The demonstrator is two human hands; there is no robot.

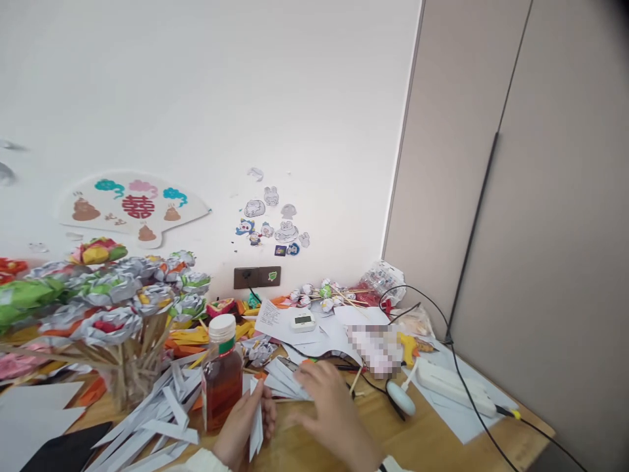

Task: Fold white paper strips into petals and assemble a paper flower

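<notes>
At the bottom centre of the frame, the person's left hand (244, 419) was closed around a small sheaf of narrow white folded paper strips (255, 423), pinching them upright just above the wooden desk (422, 439). The right hand (330, 410), blurred and loosely open with fingers spread, lay flat over more white strips (285, 383) fanned on the desk; I could not tell whether it had hold of any.

Just left of the held sheaf stood a clear plastic bottle of amber liquid with a white cap (222, 380), very near the left hand's knuckles. To my eye, the gathering would go best if the sheaf's ends were kept squared and the elbow kept away from that bottle, since a nudge could tip it onto the paper. A black cable (373, 387) and a small white oval device (400, 398) lay just right of the right hand, so sliding strips toward the body looked safer than sweeping sideways. In the left of the frame, paper flowers on wooden sticks (118, 295) stood in a jar.
</notes>
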